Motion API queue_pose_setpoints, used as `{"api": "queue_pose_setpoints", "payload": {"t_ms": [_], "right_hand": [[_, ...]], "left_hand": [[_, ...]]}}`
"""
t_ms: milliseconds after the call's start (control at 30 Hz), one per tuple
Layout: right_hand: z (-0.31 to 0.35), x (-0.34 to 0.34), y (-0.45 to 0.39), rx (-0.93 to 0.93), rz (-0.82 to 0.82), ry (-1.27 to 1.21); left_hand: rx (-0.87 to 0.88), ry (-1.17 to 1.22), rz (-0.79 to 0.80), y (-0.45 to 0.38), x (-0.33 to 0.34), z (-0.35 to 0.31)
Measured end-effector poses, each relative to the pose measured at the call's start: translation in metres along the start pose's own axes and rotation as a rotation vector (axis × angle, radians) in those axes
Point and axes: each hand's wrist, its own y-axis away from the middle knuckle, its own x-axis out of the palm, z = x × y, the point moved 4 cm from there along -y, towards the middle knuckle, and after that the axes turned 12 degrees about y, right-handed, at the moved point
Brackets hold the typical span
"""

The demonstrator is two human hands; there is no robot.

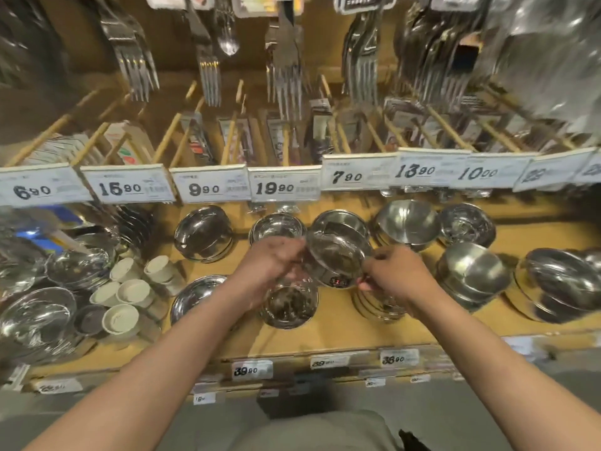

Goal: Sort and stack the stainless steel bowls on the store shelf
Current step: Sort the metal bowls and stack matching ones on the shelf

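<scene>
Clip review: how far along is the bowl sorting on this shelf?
Midway, it seems. Done: stacked steel bowls at right sit nested. In hand: left hand and right hand hold a tilted stainless steel bowl with a dark label. Left: the single shiny bowl under the hands and jumbled shiny bowls at far left.

One view only — the head camera looks forward and steeply down onto the wooden shelf (338, 330), close in at arm's reach; price tags (208, 188) sit above it, the person's torso below — wide-angle, bowed edges.

Tan wooden store shelf (341, 327), price tags (208, 188), perhaps grey floor below.
</scene>
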Motion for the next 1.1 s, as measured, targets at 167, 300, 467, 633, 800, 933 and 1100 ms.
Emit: {"api": "queue_pose_setpoints", "payload": {"t_ms": [167, 300, 467, 633, 800, 933, 1100], "right_hand": [[-0.028, -0.056, -0.003, -0.023, -0.185, 0.067], [-0.056, -0.066, -0.006, -0.081, -0.235, 0.127], [-0.085, -0.065, -0.016, -0.109, -0.259, 0.185], [-0.103, -0.061, -0.016, -0.136, -0.282, 0.211], [-0.108, -0.06, -0.018, -0.186, -0.284, 0.256], [-0.109, -0.056, -0.018, -0.23, -0.264, 0.291], [-0.109, -0.054, -0.016, -0.235, -0.241, 0.271]], "left_hand": [[0.031, -0.049, 0.023, -0.008, 0.059, -0.011], [-0.011, -0.025, 0.008, -0.017, 0.097, 0.01], [-0.02, 0.007, -0.109, -0.028, 0.121, 0.031], [-0.002, -0.004, -0.198, -0.034, 0.131, 0.051], [0.009, -0.053, -0.233, -0.031, 0.135, 0.063], [0.016, -0.02, -0.243, -0.03, 0.138, 0.063], [0.001, -0.017, -0.241, -0.03, 0.137, 0.065]]}}
